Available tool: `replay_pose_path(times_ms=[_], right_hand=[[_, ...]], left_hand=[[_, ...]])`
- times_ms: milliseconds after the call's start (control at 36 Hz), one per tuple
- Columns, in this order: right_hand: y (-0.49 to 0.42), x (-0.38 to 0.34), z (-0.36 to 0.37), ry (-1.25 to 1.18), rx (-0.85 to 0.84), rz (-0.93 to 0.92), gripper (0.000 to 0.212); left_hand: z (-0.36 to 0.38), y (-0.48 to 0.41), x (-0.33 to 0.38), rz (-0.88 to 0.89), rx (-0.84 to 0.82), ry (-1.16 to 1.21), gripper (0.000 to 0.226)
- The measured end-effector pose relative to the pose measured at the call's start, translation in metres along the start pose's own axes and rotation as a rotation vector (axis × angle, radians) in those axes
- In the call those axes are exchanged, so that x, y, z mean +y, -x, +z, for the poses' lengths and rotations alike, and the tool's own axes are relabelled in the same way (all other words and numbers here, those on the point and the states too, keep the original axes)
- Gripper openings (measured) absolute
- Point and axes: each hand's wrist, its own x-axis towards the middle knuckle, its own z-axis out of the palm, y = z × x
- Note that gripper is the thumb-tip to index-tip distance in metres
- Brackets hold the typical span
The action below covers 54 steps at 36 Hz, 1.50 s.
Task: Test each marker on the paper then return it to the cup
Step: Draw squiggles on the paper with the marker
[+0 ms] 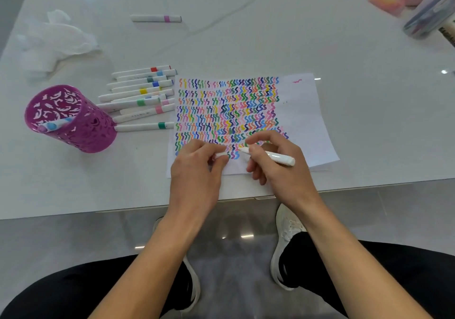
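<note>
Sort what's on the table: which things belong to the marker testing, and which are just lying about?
Job: marker in right hand, cap in left hand, paper, purple cup, row of markers, lone pink-banded marker.
Lying about: crumpled tissue, clear case, pink block.

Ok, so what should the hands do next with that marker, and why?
Probably lower the marker tip and draw a squiggle on the paper. The right hand grips it uncapped beside the bottom row's last squiggle, the left hand pinches what looks like its cap, and bare paper lies just right of that row. Capping and the cup come after.
</note>
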Motion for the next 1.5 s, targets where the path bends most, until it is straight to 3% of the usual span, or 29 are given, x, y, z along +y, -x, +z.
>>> replay_pose_path(times_ms=[222, 1028, 1194, 1500], right_hand=[[0.003, 0.004, 0.003, -0.049, 0.098, 0.024, 0.022], [0.002, 0.004, 0.005, 0.059, 0.162, 0.049, 0.029], [0.003, 0.005, 0.004, 0.07, 0.095, 0.035, 0.027], [0.008, -0.001, 0.002, -0.129, 0.106, -0.097, 0.013]], left_hand=[[0.001, -0.002, -0.003, -0.012, -0.013, 0.002, 0.016], [0.002, -0.002, -0.002, -0.017, 0.0, 0.015, 0.016], [0.002, -0.002, -0.002, -0.022, -0.009, 0.016, 0.017], [-0.009, 0.002, 0.003, -0.044, 0.029, 0.108, 0.018]])
